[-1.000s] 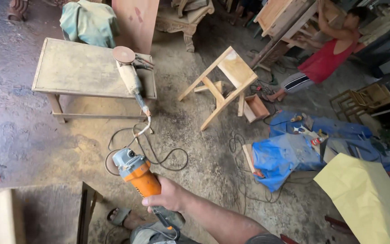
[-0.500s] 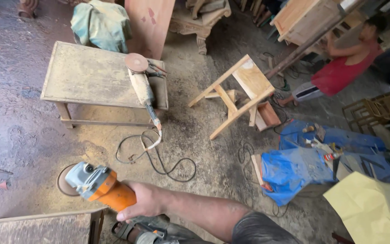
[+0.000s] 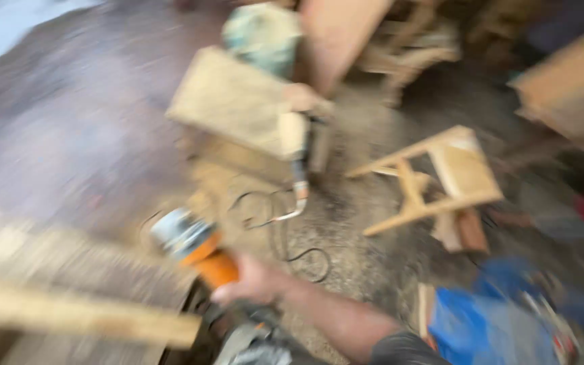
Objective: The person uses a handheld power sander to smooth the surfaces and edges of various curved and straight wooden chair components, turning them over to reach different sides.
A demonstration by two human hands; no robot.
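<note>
The view is blurred by motion. My right hand (image 3: 251, 285) grips an orange angle grinder (image 3: 201, 251) by its body, and the grey disc head points up and left. The grinder hangs just above the edge of a pale wooden board (image 3: 69, 297) at the lower left. My forearm comes in from the lower right. My left hand is out of view. A second, cream-coloured grinder (image 3: 295, 135) lies on the corner of a low wooden table (image 3: 228, 101), and its black cable (image 3: 285, 233) loops on the dirt floor.
A small wooden stool (image 3: 441, 179) lies tipped on its side to the right. A blue tarp (image 3: 481, 324) with tools on it is at the lower right. A green bundle (image 3: 261, 34) and stacked wooden furniture (image 3: 569, 81) stand at the back.
My right hand carried the orange grinder left and down toward the wooden board. The camera swung, so the table and stool shifted right and the picture blurred.
</note>
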